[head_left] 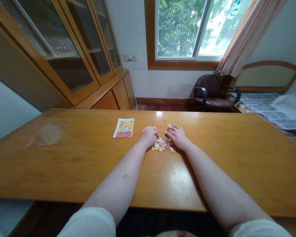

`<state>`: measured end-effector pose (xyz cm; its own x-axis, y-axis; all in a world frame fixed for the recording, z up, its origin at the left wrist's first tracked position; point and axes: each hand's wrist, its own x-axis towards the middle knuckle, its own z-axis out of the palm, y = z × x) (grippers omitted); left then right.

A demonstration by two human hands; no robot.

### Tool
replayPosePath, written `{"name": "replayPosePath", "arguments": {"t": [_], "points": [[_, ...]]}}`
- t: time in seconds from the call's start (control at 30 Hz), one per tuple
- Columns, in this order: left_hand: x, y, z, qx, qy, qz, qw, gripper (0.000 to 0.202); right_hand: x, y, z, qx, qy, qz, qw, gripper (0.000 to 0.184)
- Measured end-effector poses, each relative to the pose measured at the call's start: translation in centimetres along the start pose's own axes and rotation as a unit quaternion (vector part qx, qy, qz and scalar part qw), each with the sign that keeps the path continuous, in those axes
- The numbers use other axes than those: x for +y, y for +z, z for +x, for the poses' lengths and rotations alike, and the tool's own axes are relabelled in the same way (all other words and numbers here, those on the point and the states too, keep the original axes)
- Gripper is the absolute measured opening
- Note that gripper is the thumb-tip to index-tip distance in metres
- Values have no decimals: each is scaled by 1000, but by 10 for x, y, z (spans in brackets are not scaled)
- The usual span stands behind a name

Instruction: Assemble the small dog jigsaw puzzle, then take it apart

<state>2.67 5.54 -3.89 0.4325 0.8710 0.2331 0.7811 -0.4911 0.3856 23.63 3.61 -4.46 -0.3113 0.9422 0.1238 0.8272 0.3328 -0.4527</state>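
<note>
A small heap of jigsaw puzzle pieces [160, 145], white, yellow and pink, lies on the wooden table [88, 168] between my hands. At the heap's left side rests my left hand [148, 136], its fingers loosely bent over the pieces and partly hidden. My right hand [178, 136] lies palm down at the other side, fingers spread and touching pieces. A few more pieces [169, 125] show just beyond the right fingertips. To the left of my left hand lies a picture card [123, 127] with a white animal on yellow and pink.
A clear plastic bag [49, 133] lies flat on the table's left part. Beyond the table stand a glass-doored cabinet [106, 87], a dark armchair [210, 89] and a bed [263, 103]. A white cord [132, 79] hangs from the wall socket.
</note>
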Motion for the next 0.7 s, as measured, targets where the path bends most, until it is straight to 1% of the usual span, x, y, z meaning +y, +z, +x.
{"name": "replayPosePath", "arguments": {"t": [0.07,0.17,0.2,0.23,0.3,0.37,0.43,0.7], "points": [[-1,1,0,-3,2,1,1000,29,-2,-2,-1,0,-15,2,1000,41],[-2,2,1,-6,2,10,1000,28,-6,-4,-3,-31,-72,2,997,40],[-2,3,1,-5,2,12,1000,28,-7,-4,-3,-42,-82,-2,996,40],[-2,3,1,-5,4,13,1000,28,-8,-4,-3,-49,-81,-6,995,40],[-3,3,1,-5,7,12,1000,28,-8,-3,-2,-51,-60,-15,997,41],[-2,2,2,-8,10,12,1000,29,-7,-2,-1,-42,-32,-20,998,42],[-1,1,1,-13,9,14,1000,30,-6,-2,-1,-33,-20,-22,999,42],[2,1,1,-13,-1,16,1000,33,-6,0,-1,-41,-46,-16,998,41]]}}
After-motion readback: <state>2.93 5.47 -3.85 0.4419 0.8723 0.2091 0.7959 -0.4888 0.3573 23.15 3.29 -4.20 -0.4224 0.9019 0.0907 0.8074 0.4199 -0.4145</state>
